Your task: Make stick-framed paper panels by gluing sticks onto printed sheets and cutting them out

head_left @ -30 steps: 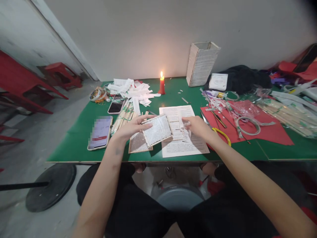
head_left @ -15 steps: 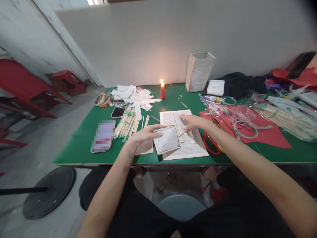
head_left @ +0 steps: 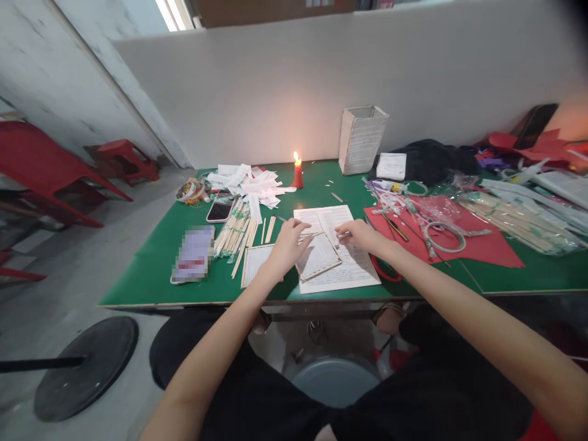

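Observation:
A square paper-covered stick frame (head_left: 319, 256) lies tilted on a printed sheet (head_left: 362, 278) near the table's front edge. My left hand (head_left: 291, 244) is over the frame's upper left corner, thumb and fingers apart. At the frame's upper right side is my right hand (head_left: 359, 236), its fingertips brought together; whatever is between them is too small to make out. A narrow paper strip (head_left: 325, 224) lies on the sheet between my hands. A second paper-covered frame (head_left: 258, 262) rests to the left, partly behind my left forearm.
A lit red candle (head_left: 297, 174) stands at the back, near a tall paper-covered box frame (head_left: 362, 141). To the left are wooden sticks (head_left: 236, 229), paper strips (head_left: 252, 182) and a phone (head_left: 195, 254). Red-handled scissors (head_left: 384, 269) lie beside red paper (head_left: 487, 248) on the right.
The held frame has been lowered onto the sheet and turned slightly. My left hand has moved right and loosened from its edge. My right hand has drawn down a little from the strip.

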A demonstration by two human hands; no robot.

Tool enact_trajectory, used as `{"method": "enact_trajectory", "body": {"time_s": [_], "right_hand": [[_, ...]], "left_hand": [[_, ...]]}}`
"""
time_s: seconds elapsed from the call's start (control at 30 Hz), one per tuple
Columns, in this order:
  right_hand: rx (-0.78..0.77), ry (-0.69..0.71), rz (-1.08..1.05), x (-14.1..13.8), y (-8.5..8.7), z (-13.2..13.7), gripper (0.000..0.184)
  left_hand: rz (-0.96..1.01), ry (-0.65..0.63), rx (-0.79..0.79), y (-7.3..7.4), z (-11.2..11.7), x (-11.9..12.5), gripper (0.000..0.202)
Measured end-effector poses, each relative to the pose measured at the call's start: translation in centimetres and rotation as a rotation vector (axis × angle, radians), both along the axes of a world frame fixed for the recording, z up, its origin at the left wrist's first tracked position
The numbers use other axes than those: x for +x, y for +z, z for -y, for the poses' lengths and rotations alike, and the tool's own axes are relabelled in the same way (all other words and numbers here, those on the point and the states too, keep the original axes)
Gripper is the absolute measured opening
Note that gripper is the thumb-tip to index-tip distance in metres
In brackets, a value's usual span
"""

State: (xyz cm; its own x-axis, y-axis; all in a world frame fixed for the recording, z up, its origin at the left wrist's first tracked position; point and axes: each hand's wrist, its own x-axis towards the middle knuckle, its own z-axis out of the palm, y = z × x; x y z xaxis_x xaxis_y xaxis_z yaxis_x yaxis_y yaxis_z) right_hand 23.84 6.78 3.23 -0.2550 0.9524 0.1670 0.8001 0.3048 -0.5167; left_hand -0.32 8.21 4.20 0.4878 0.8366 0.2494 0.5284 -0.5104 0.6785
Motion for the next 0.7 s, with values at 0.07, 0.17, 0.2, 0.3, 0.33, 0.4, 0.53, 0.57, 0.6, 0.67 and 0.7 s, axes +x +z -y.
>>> {"method": "enact_trajectory", "body": {"time_s": [0.07, 0.17, 0.2, 0.3, 0.33, 0.4, 0.53, 0.57, 0.6, 0.67, 0.7], "right_hand": [[0.039, -0.055, -0.047, 0.9, 0.5, 0.9, 0.014], [0.134, -0.181, -0.178, 2.6, 1.3, 2.6, 0.015], [0.152, -0.202, -0.218, 3.2, 1.5, 3.2, 0.014], [0.16, -0.196, -0.305, 4.5, 1.6, 4.8, 0.016], [0.159, -0.194, -0.329, 4.9, 1.5, 5.2, 0.017], [0.158, -0.217, -0.364, 5.5, 1.3, 5.6, 0.018], [0.162, -0.313, -0.44, 5.6, 1.2, 6.0, 0.021], [0.172, -0.319, -0.489, 5.3, 1.3, 6.1, 0.022], [0.187, -0.314, -0.551, 5.0, 1.6, 6.3, 0.022], [0.243, -0.295, -0.674, 4.0, 2.2, 6.6, 0.021], [0.29, -0.294, -0.711, 3.5, 2.6, 6.8, 0.019]], "left_hand": [[-0.023, -0.092, -0.018, 0.2, -1.2, 2.2, 0.02], [-0.064, -0.152, -0.08, 0.4, -3.6, 5.7, 0.014], [-0.084, -0.159, -0.111, 0.3, -4.3, 6.7, 0.021], [-0.112, -0.144, -0.188, -0.3, -5.7, 9.1, 0.044], [-0.107, -0.132, -0.205, -0.6, -5.8, 9.6, 0.048], [-0.077, -0.107, -0.232, -0.9, -5.8, 10.2, 0.049], [0.076, -0.055, -0.268, -0.3, -4.8, 10.6, 0.044], [0.137, -0.046, -0.275, 0.1, -4.3, 10.7, 0.041], [0.204, -0.044, -0.285, 0.5, -3.8, 10.8, 0.037], [0.343, -0.068, -0.33, 1.4, -2.5, 11.1, 0.028], [0.405, -0.094, -0.369, 1.8, -1.7, 11.3, 0.025]]}}
